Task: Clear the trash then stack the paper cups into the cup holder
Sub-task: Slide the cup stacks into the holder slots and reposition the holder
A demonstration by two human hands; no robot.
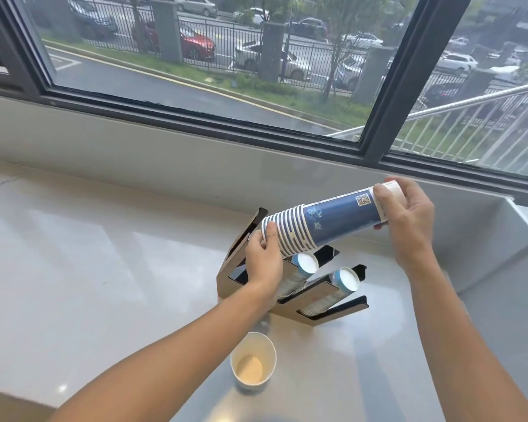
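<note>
While our forearms reach out over the pale counter (pixel 73 254), one loose paper cup (pixel 253 362) stands upright nearest us, mouth open, with bare counter to its left and right. Beyond it sits the cup holder (pixel 333 313), two of its slanted slots each holding a row of cups; we cannot see into the others. Above the holder we hold one stack of blue cups (pixel 323 220) tilted in the air: our left hand (pixel 264 260) pinches the rim end, our right hand (pixel 409 217) grips the base end. Behind runs the window ledge (pixel 195 147).
</note>
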